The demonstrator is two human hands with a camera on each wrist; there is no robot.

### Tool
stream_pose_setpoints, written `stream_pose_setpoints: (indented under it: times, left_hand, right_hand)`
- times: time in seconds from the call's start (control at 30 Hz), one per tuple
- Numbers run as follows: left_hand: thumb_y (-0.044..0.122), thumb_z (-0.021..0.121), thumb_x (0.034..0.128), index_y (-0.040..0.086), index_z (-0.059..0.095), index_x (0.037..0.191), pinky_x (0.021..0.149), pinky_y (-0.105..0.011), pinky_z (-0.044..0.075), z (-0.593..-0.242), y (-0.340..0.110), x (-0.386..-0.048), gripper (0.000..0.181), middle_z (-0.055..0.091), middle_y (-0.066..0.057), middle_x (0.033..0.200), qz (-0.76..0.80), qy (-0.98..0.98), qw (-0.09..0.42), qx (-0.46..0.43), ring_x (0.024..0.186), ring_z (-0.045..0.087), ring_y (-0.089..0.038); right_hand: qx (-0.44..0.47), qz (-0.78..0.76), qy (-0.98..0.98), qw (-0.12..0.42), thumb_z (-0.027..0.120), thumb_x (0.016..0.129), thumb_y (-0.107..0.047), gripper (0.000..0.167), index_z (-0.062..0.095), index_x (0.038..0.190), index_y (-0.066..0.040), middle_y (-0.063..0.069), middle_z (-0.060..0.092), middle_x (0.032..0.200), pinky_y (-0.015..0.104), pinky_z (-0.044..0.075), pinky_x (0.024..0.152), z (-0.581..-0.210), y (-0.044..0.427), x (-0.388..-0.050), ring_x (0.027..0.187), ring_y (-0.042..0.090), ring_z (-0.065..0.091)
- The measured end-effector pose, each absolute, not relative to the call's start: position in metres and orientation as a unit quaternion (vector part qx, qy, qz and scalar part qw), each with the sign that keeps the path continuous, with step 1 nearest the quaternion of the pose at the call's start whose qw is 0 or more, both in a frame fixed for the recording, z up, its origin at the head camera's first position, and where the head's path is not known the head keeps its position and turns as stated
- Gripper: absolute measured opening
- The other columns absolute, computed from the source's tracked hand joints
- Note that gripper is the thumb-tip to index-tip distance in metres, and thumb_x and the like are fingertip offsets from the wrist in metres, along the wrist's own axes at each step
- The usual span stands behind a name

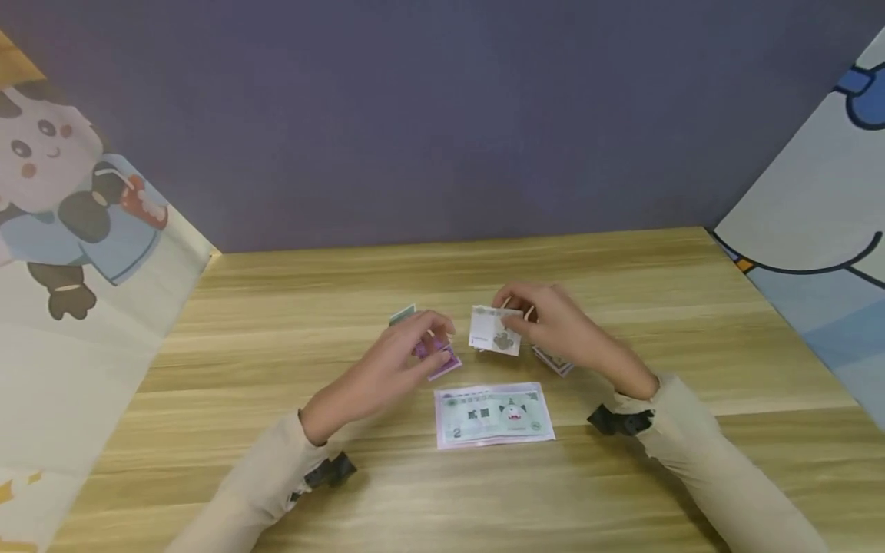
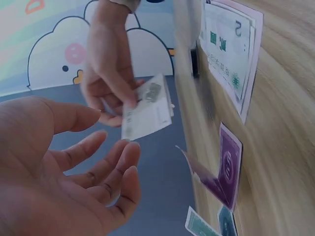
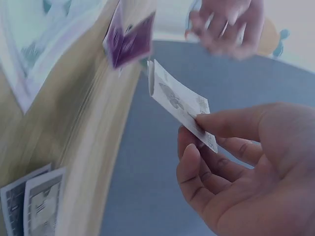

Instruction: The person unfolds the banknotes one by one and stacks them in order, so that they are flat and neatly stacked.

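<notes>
My right hand (image 1: 563,326) pinches a folded whitish banknote (image 1: 495,330) between thumb and fingers, raised above the table; the right wrist view shows the same note (image 3: 179,101) from its edge. My left hand (image 1: 387,369) hovers over a folded purple note (image 1: 442,367), its fingers bent loosely and holding nothing; in the left wrist view, a gap separates this hand (image 2: 74,172) from the whitish note (image 2: 150,110). Nearer me, a green note marked 2 (image 1: 494,418) lies flat over a pinkish one. Brownish folded notes (image 1: 553,361) lie partly beneath my right hand.
A folded green note (image 1: 403,314) lies behind my left hand. The wooden table (image 1: 311,284) meets a dark blue-grey panel (image 1: 442,123) at its far edge. Walls with cartoon figures flank both sides. A black device sits at each wrist.
</notes>
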State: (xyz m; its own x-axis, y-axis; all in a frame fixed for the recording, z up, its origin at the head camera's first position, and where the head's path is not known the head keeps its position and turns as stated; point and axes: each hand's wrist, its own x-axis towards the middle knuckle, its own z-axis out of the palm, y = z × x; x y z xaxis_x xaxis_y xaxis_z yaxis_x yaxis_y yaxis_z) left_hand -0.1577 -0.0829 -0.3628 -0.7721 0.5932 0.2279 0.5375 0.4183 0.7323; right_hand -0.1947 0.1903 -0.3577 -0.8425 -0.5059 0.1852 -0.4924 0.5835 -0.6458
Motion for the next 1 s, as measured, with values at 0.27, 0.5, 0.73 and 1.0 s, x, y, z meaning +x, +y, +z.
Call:
stream_pose_setpoints:
  times: [0.27,0.5,0.73,1.0]
  left_hand:
    - [0.012,0.063,0.0984,0.009,0.051,0.131,0.072,-0.028,0.055,-0.357,-0.075,-0.158,0.035,0.059,0.0,0.105,0.438,0.829,0.022,0.346,0.085,0.062,-0.008]
    - [0.022,0.065,0.0983,0.011,0.061,0.105,0.067,-0.023,0.054,-0.348,-0.072,-0.147,0.013,0.064,0.008,0.085,0.4,0.841,0.035,0.363,0.076,0.061,-0.004]
    - [0.02,0.07,0.0946,0.013,0.063,0.085,0.059,-0.019,0.052,-0.342,-0.068,-0.137,0.014,0.063,0.008,0.072,0.379,0.844,0.029,0.38,0.062,0.057,0.001]
    - [0.018,0.072,0.0931,0.014,0.062,0.081,0.058,-0.02,0.051,-0.33,-0.069,-0.134,0.016,0.061,0.01,0.069,0.39,0.839,0.014,0.379,0.06,0.056,0.0]
  right_hand:
    - [-0.336,-0.368,0.867,0.0,0.068,0.092,-0.002,0.016,0.067,0.106,-0.01,-0.002,0.07,0.091,0.03,0.054,0.064,-0.341,0.177,-0.165,0.079,0.009,0.063]
    - [-0.371,-0.384,0.845,-0.038,0.069,0.092,-0.004,0.017,0.069,0.107,-0.012,-0.005,0.07,0.099,0.024,0.053,0.061,-0.337,0.175,-0.14,0.076,0.004,0.06]
    - [-0.384,-0.407,0.827,-0.064,0.07,0.092,-0.004,0.016,0.069,0.105,-0.012,-0.005,0.071,0.1,0.022,0.052,0.061,-0.345,0.169,-0.127,0.078,0.003,0.061]
    - [-0.382,-0.428,0.817,-0.057,0.069,0.093,-0.004,0.016,0.069,0.106,-0.013,-0.004,0.071,0.095,0.023,0.054,0.064,-0.342,0.176,-0.123,0.075,0.004,0.063]
